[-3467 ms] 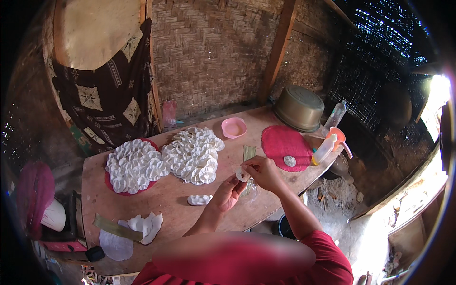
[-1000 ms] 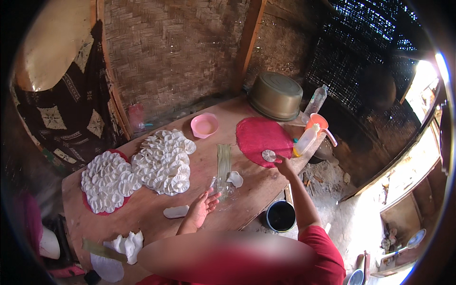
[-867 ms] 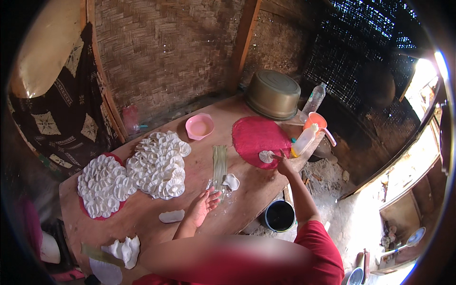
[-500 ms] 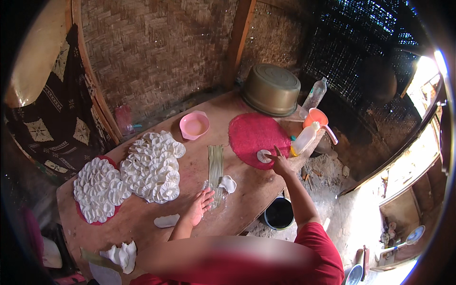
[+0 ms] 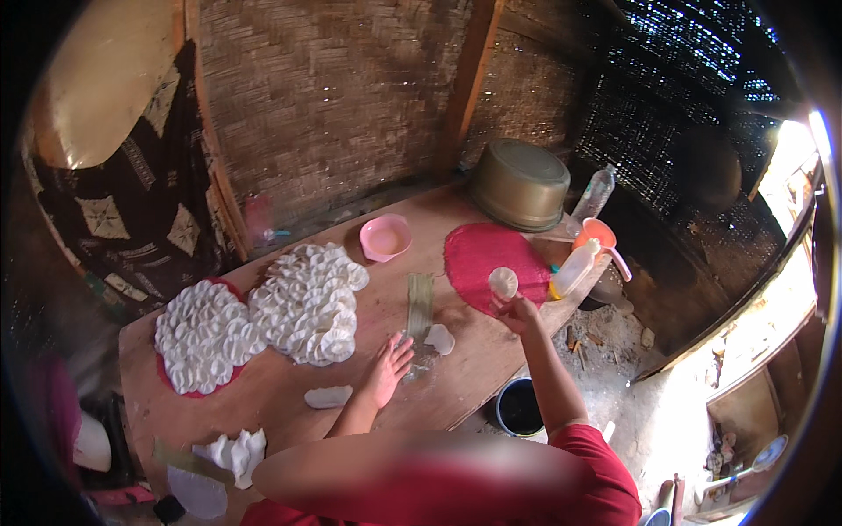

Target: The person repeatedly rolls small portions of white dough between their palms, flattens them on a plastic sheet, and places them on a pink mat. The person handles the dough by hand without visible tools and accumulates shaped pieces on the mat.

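right hand (image 5: 519,313): fingers at white disc's (image 5: 503,282) rim, grip unclear | left hand (image 5: 386,373): spread | bench's (image 5: 478,364) right end | likely light, soft; pinch rim

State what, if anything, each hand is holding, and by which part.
The right hand appears to hold a white pleated disc by its near edge, in the fingertips. The left hand, fingers spread, holds nothing.
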Available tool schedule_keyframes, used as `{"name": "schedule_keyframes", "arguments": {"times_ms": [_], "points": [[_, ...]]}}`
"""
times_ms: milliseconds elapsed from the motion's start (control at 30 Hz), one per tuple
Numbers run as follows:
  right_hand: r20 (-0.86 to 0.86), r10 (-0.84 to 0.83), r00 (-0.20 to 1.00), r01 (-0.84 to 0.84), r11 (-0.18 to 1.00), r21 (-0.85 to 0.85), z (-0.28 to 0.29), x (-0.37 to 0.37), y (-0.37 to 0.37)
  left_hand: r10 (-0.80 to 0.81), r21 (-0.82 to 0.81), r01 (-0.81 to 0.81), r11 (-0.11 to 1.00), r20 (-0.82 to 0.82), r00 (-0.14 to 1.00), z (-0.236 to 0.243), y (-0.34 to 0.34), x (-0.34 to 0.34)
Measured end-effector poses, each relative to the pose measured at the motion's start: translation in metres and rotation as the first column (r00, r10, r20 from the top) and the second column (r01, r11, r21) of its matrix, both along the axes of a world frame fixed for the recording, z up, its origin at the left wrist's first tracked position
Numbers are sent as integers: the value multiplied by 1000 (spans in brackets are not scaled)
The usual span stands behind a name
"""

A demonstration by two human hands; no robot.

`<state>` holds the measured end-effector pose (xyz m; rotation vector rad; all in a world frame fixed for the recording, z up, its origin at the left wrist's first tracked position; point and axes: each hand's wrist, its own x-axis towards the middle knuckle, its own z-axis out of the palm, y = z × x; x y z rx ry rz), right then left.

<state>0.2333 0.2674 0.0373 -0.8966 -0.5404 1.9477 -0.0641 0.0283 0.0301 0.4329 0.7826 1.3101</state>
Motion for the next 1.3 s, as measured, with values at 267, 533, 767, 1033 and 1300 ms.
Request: {"name": "schedule_keyframes", "arguments": {"times_ms": [267, 533, 767, 1033, 1300], "points": [[724, -256, 641, -633, 357, 687, 44, -149, -225, 271, 123, -382, 916, 512, 815, 38, -4, -23], [842, -332, 425, -819, 256, 514, 73, -177, -288, 31, 196, -434, 879, 885, 464, 40, -31, -44], [758, 128, 639, -741, 365, 563, 106, -188, -274, 76, 335, -462, 821, 738, 671, 29, -33, -49], [596, -714, 367, -875, -47, 482, 114, -191, -293, 15, 323, -502, 802, 830, 558, 28, -34, -55], [31, 486, 874, -481, 853, 202, 87, -208, -262, -3, 238, -546, 803, 919, 395, 37, -40, -60]]}}
